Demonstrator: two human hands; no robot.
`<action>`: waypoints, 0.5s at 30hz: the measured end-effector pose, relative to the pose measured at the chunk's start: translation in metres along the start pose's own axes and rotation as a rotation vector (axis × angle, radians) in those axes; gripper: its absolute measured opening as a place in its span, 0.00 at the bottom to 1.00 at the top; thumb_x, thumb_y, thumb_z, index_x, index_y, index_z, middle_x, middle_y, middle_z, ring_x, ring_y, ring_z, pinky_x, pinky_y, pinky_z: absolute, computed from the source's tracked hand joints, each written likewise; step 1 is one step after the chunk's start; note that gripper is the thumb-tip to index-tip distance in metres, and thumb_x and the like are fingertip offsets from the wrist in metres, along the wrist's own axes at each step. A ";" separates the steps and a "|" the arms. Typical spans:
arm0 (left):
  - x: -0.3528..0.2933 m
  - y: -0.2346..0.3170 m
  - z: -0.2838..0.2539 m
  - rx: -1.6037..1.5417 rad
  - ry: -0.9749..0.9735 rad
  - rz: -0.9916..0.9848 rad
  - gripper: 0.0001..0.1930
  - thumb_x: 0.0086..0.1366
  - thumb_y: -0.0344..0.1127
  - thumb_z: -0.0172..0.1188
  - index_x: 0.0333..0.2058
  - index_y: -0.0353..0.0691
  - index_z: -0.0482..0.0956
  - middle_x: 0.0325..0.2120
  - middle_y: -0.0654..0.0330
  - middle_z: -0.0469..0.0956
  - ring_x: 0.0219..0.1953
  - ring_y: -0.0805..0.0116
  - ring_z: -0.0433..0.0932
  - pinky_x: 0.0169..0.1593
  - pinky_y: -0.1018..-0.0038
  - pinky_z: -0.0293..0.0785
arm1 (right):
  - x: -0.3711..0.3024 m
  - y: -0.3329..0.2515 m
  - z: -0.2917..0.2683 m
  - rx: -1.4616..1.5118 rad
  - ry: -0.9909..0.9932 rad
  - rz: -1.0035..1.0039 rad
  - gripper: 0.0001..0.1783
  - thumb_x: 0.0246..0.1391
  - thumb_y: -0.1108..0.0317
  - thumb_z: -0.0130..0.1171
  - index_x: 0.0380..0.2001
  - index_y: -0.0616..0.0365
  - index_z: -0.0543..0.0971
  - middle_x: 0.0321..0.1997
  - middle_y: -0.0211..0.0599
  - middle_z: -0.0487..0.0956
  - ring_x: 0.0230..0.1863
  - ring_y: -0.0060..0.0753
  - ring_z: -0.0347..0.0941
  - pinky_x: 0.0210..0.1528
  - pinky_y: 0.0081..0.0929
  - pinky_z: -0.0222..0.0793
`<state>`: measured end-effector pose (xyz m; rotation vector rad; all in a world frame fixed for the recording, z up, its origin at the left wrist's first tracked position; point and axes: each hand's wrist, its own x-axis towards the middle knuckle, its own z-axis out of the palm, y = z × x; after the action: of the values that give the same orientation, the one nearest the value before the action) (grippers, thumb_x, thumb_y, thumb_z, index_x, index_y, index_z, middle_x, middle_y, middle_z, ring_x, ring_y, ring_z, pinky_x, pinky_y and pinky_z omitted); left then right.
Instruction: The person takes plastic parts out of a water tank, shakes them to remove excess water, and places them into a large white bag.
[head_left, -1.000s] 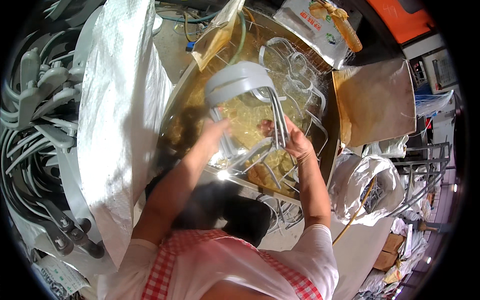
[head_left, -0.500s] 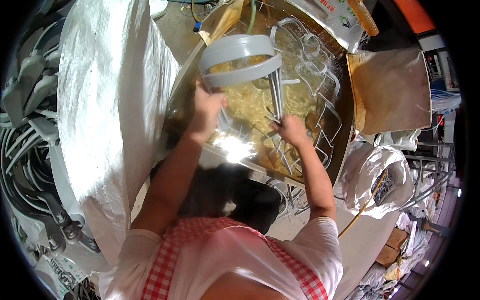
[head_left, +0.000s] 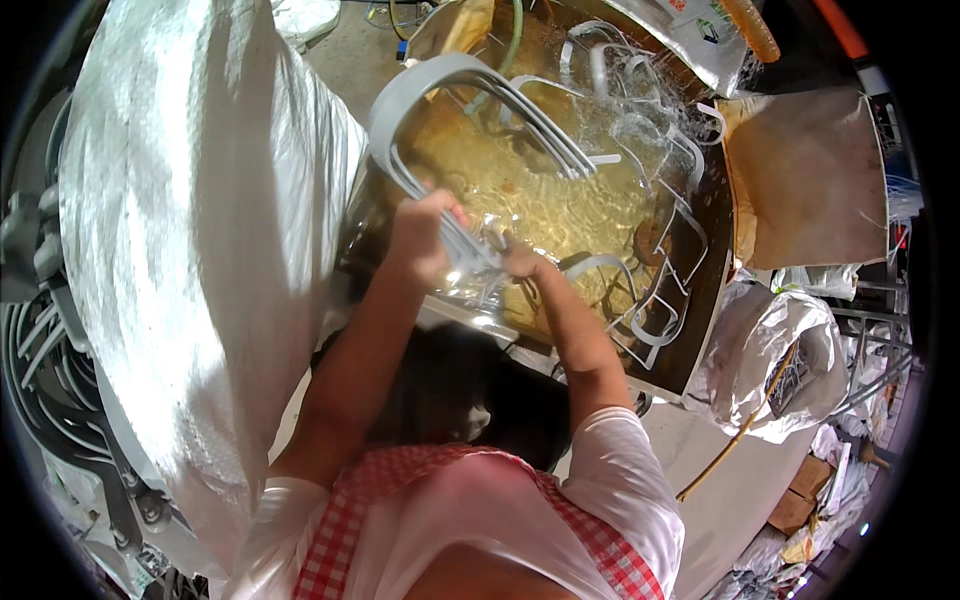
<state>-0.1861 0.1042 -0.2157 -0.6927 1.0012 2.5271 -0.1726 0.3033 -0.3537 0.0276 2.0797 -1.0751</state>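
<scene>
A bundle of nested grey curved strips [head_left: 405,95], bent into a hook shape, is held over a tank of yellowish water. My left hand [head_left: 422,235] is closed around the bundle's near leg. At the lower end of that same leg, my right hand [head_left: 528,262] has its fingers curled against the strips; its fingertips are partly hidden and slightly blurred. The bundle's other ends point right above the water, clear of both hands. More grey bent strips [head_left: 655,335] lie in the tank on its right side.
The tank rim [head_left: 715,320] runs along the right. A big white woven sack [head_left: 200,220] stands left, with grey curved parts [head_left: 60,370] beyond it. On the right are a cardboard flap [head_left: 810,180] and a white bag [head_left: 760,350] with a stick. A green hose [head_left: 516,40] enters at the top.
The bundle has turned, so its free ends now point right over the water. My right hand has left those ends and moved left to the leg by my left hand.
</scene>
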 end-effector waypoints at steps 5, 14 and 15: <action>0.011 -0.012 0.003 -0.057 -0.052 -0.007 0.24 0.51 0.20 0.51 0.45 0.39 0.52 0.26 0.57 0.64 0.23 0.68 0.69 0.27 0.68 0.71 | 0.054 0.042 0.038 -0.311 0.007 0.192 0.29 0.36 0.63 0.65 0.47 0.55 0.72 0.40 0.48 0.77 0.42 0.46 0.74 0.43 0.37 0.70; 0.014 -0.008 -0.007 0.234 -0.236 0.168 0.02 0.55 0.29 0.49 0.28 0.40 0.66 0.19 0.61 0.67 0.22 0.71 0.69 0.28 0.74 0.68 | -0.039 0.001 -0.039 0.181 0.602 0.049 0.24 0.56 0.53 0.46 0.48 0.62 0.67 0.35 0.53 0.75 0.38 0.51 0.72 0.43 0.41 0.66; 0.006 -0.011 -0.002 0.510 -0.322 0.397 0.08 0.57 0.35 0.48 0.21 0.40 0.69 0.17 0.62 0.68 0.22 0.72 0.70 0.29 0.77 0.67 | -0.055 0.009 -0.048 0.321 0.606 0.191 0.24 0.57 0.54 0.45 0.48 0.62 0.67 0.34 0.53 0.75 0.38 0.50 0.72 0.43 0.41 0.66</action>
<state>-0.1851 0.1118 -0.2260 0.0659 1.6891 2.4061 -0.1609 0.3602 -0.3080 0.7803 2.3278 -1.3857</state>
